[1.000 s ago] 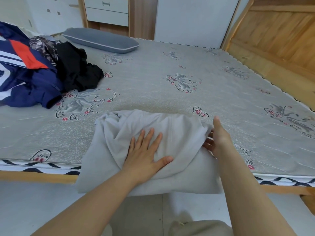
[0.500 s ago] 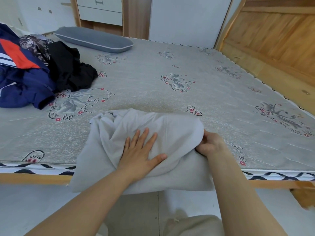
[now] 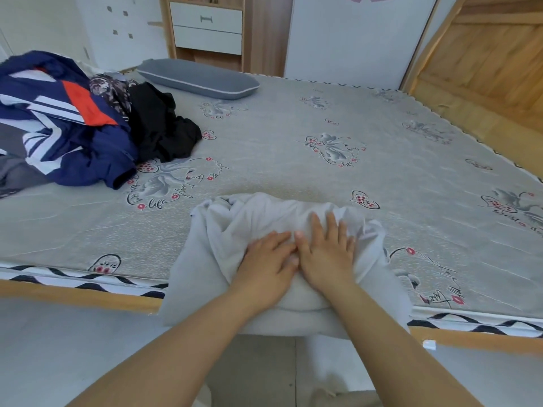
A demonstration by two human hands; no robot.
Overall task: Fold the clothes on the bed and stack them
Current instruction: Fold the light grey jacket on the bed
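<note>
Low in the middle of the frame, the left hand (image 3: 269, 259) and right hand (image 3: 327, 254) press flat, fingers spread, on the light grey garment (image 3: 235, 230). It hangs over the bed (image 3: 264, 142) edge and could slip off. It looks bunched, so creases may stay. At upper left, the blue jacket (image 3: 64, 136) and black garment (image 3: 161, 130) wait unfolded.

You have two hands in view, left hand (image 3: 269, 259) and right hand (image 3: 326, 254), one pale garment (image 3: 235, 230), one heap of at least three unfolded clothes (image 3: 88, 121), one pillow (image 3: 199, 79), one bed (image 3: 293, 160) and two drawers (image 3: 207, 29).
</note>
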